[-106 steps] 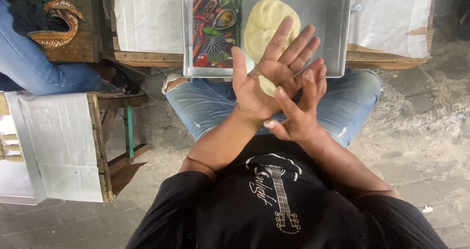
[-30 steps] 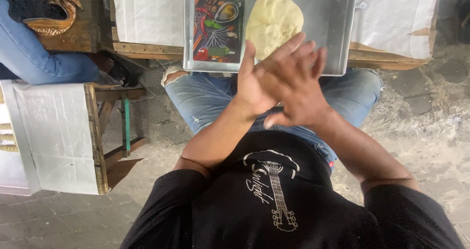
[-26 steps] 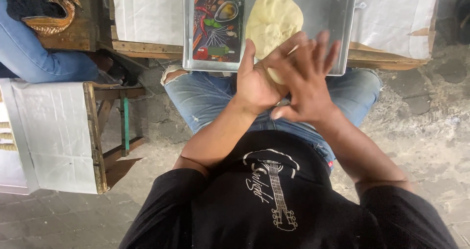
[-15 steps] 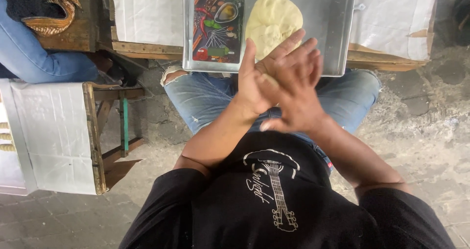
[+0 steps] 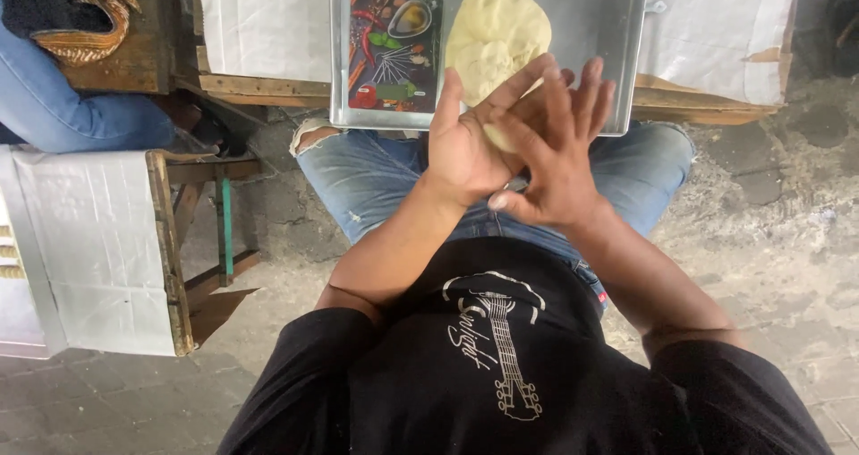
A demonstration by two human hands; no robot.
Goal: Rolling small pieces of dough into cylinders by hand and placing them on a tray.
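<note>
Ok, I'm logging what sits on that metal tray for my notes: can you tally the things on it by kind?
Pale yellow dough lump: 1
Flat card printed with vegetables and spices: 1
Total on the metal tray: 2
The left hand and right hand press together over its near edge.

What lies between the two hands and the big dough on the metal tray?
Nothing visible does. The left hand and right hand are pressed together just in front of the dough; the picture board lies beside it on the tray.
</note>
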